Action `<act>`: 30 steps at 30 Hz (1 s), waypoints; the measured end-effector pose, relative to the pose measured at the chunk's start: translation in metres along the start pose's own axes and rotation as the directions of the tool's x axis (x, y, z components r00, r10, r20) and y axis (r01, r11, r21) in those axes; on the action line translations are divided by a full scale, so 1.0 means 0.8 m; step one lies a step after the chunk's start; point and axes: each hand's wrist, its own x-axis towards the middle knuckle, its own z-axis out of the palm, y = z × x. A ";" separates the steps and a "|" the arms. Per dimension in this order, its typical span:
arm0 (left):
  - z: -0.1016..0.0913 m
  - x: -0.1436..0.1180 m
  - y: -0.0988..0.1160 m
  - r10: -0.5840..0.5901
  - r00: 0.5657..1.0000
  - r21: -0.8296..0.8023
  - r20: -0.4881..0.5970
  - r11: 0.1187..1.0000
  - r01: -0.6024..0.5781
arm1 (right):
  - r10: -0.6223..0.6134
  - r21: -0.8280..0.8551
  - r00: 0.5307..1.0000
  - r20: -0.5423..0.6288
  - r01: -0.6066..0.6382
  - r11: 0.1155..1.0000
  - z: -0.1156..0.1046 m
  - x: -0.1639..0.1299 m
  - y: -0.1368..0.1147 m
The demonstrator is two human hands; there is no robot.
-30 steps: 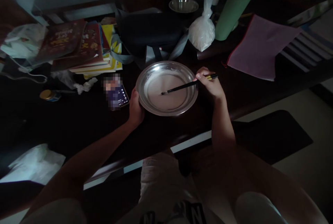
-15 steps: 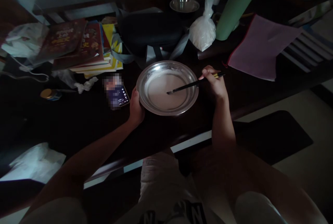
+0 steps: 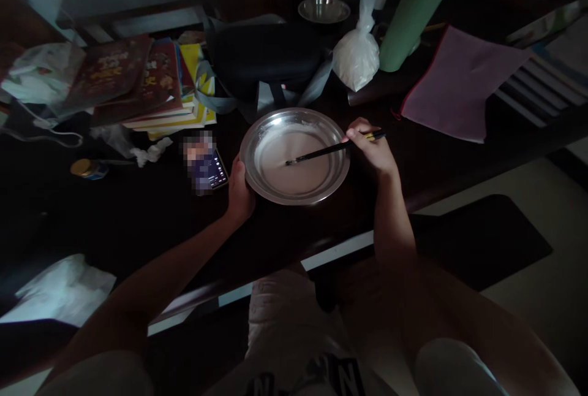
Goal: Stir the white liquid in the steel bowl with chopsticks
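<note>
A shallow steel bowl (image 3: pixel 252 181) rests on the dark table in front of me, with a pale, smooth liquid (image 3: pixel 294 178) inside. My left hand (image 3: pixel 239 192) grips the bowl's left rim, thumb on top and fingers underneath. Pinched in my right hand (image 3: pixel 371 146), over the right rim, are black chopsticks (image 3: pixel 321 151) with gold bands near the upper end. They slant down to the left, and their tips dip into the liquid left of the bowl's middle. Whether there is one stick or a pair pressed together is hard to make out.
Left of the bowl lies a lit phone (image 3: pixel 214 166), with a small jar (image 3: pixel 87 168) farther left. Behind are stacked books (image 3: pixel 169 115), a black case (image 3: pixel 269 56), a tied bag of white powder (image 3: pixel 356 59), a green cylinder (image 3: pixel 408 22) and another steel bowl (image 3: pixel 324 10). A pink pouch (image 3: pixel 459 89) lies right.
My right hand has shifted slightly left, carrying the chopstick tips leftward through the liquid. My left hand and the bowl stay about where they were.
</note>
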 end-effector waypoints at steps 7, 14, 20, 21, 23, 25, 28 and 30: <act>-0.001 -0.002 0.006 0.013 1.000 -0.003 -0.022 1.000 -0.013 | 0.021 0.014 1.000 -0.004 -0.021 1.000 -0.001 0.000 0.001; 0.001 0.000 -0.001 -0.007 0.999 -0.041 -0.033 0.999 0.006 | 0.001 0.019 0.997 -0.071 0.000 1.000 -0.001 0.000 0.000; -0.001 0.002 -0.007 0.014 1.000 -0.036 -0.002 0.999 -0.014 | -0.024 -0.006 0.998 -0.050 0.023 1.000 0.001 0.000 0.002; -0.001 0.002 -0.007 0.013 1.000 -0.039 0.003 0.999 -0.013 | -0.023 -0.005 0.997 -0.072 0.023 1.000 0.000 0.001 0.003; 0.000 0.001 -0.006 0.012 1.000 -0.049 -0.006 0.999 -0.012 | -0.024 0.015 0.996 -0.084 0.026 1.000 -0.001 0.001 0.005; 0.002 0.001 -0.005 0.014 1.000 -0.056 -0.025 0.998 -0.015 | -0.034 0.032 0.999 -0.038 0.035 0.999 -0.001 0.000 0.006; 0.002 0.000 -0.003 0.009 0.999 -0.052 -0.031 0.999 -0.011 | -0.042 0.005 0.999 0.006 0.042 0.999 0.000 0.001 0.006; 0.002 0.000 -0.001 -0.005 1.000 -0.055 -0.024 0.998 0.003 | -0.031 -0.008 0.999 -0.039 0.031 1.000 -0.001 0.001 0.006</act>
